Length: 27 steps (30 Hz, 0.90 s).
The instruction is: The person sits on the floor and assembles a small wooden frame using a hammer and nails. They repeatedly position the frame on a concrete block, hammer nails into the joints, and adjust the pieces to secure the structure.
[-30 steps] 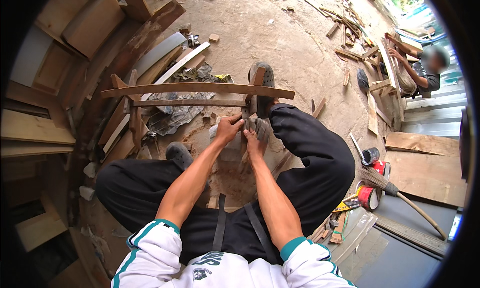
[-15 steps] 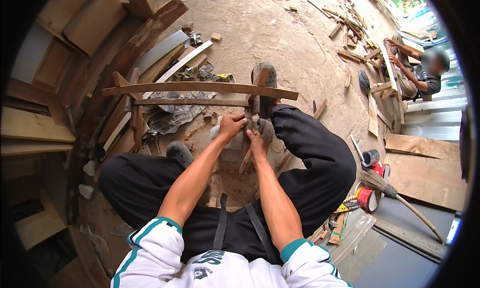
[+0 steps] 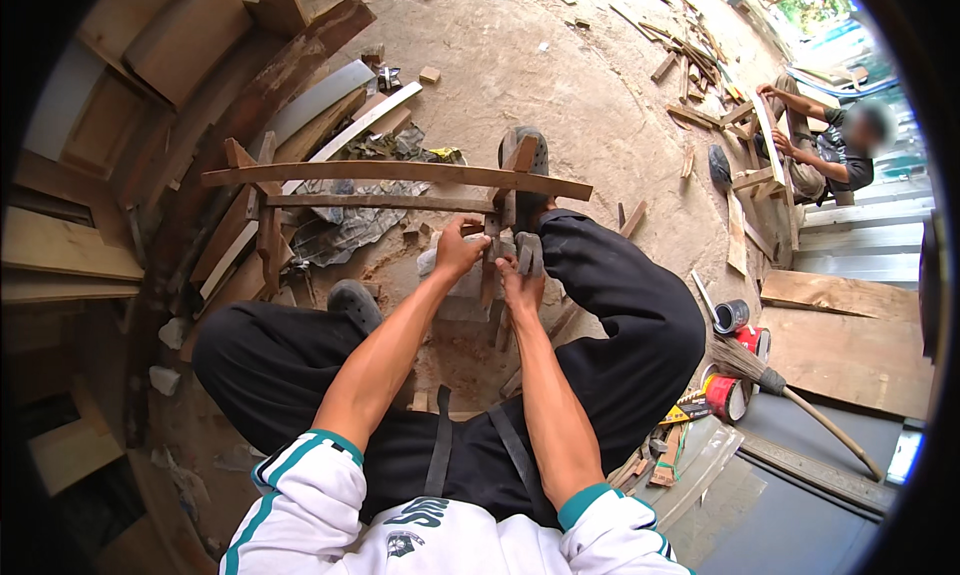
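I sit on the ground with a wooden frame (image 3: 400, 172) of two long curved rails lying across in front of me. My left hand (image 3: 458, 249) is closed around a short upright piece of that frame near its right end. Just beside it, my right hand (image 3: 518, 280) grips a dark grey tool (image 3: 528, 252) held against the same joint. My right foot in a grey shoe (image 3: 526, 155) presses on the frame's right end. My left shoe (image 3: 353, 303) rests by my bent knee.
Planks and boards (image 3: 70, 245) are stacked at the left. Wood offcuts (image 3: 690, 115) litter the dirt floor. Paint cans (image 3: 732, 317), a red can (image 3: 726, 397) and a broom (image 3: 790, 400) lie at my right. Another person (image 3: 820, 145) sits working at the far right.
My hands have shifted slightly at the frame's right joint, the right hand a little to the right. The frame and my legs stay where they were.
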Motion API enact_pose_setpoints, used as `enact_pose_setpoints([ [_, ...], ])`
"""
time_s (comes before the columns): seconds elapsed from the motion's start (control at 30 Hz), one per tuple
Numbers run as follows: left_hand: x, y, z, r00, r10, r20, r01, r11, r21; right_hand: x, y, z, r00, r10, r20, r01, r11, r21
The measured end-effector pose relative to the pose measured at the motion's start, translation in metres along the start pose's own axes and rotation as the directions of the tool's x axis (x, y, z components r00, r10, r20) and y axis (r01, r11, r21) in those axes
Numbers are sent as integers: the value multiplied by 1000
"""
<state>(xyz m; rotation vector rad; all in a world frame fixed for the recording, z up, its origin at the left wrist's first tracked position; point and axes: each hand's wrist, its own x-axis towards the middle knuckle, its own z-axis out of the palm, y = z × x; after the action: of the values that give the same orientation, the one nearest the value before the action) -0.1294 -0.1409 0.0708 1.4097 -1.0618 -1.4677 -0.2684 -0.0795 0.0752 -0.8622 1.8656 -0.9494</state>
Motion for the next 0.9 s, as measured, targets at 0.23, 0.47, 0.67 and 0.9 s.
enact_pose_setpoints([
  [0.23, -3, -18, 0, 991, 119, -56, -108, 978, 180, 6, -1, 21, 997, -64, 42, 56, 985, 162],
  [0.47, -8, -34, -10, 994, 60, 93, -78, 977, 198, 3, -9, 20, 1000, 6, 18, -10, 979, 203],
  [0.67, -14, -33, -5, 994, 101, 37, -107, 937, 332, -17, -31, 2, 992, -88, -88, 60, 959, -277],
  [0.9, -14, -38, -1, 994, 107, 9, -105, 956, 272, -15, -69, -22, 994, -87, -70, 70, 974, -216],
])
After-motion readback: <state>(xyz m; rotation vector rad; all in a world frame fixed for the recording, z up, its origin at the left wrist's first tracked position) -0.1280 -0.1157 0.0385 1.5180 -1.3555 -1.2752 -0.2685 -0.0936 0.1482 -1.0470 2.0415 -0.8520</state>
